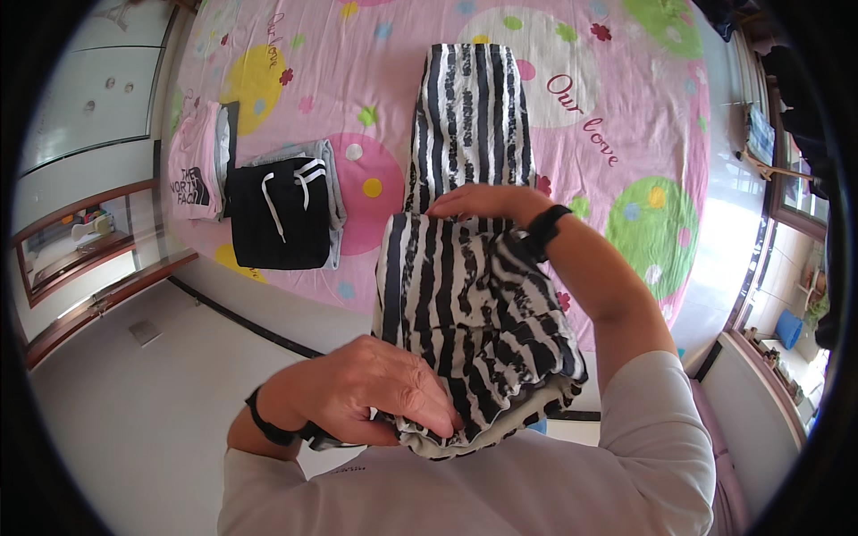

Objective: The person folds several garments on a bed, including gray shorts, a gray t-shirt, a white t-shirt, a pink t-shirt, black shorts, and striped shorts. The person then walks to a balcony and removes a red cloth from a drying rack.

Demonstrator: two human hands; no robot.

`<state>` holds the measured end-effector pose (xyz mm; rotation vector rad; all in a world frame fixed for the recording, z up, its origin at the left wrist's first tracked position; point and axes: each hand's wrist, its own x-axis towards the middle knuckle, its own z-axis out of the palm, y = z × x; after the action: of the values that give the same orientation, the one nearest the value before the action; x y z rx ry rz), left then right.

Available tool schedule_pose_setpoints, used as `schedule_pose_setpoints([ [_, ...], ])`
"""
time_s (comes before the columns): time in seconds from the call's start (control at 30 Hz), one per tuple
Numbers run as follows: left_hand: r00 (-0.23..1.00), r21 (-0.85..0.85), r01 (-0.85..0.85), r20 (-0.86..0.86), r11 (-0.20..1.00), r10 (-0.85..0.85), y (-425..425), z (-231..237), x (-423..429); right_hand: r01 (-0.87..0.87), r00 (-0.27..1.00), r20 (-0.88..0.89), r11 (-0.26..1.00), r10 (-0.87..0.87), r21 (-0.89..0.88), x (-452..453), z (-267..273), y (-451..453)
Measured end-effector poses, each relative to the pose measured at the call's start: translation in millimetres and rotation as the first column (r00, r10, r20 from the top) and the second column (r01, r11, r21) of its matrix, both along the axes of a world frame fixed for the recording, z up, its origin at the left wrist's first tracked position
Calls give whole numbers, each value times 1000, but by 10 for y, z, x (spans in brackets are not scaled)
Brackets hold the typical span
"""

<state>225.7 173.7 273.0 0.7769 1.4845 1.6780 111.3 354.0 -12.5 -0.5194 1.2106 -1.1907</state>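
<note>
Black-and-white striped trousers [472,120] stretch lengthwise over the bed, legs pointing away from me and the near part folded. Bunched at the near end is their elasticated opening [496,429], with a pale lining showing. My left hand [382,385] grips the left side of that opening between thumb and fingers. Across the fold lies my right hand [493,201], its fingers pointing left along the folded edge. The right thumb and palm are hidden by cloth and wrist, so I cannot tell whether it pinches the fabric.
The bed is covered by a pink patterned sheet [362,60]. Left of the trousers sit folded black shorts [285,221] on grey cloth. Beyond them is a folded pink garment [194,161] bearing writing. A windowsill [771,382] with small objects runs along the right.
</note>
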Motion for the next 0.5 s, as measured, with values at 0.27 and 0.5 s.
schedule_pose_setpoints([
  [0.27,990,-81,-92,100,992,100,-93,-212,68,-26,973,229,995,4,93,493,-255,-120],
  [0.5,794,-302,-547,108,781,598,-504,-574,-1117,342,577,501,748,-645,569,696,-325,1402],
])
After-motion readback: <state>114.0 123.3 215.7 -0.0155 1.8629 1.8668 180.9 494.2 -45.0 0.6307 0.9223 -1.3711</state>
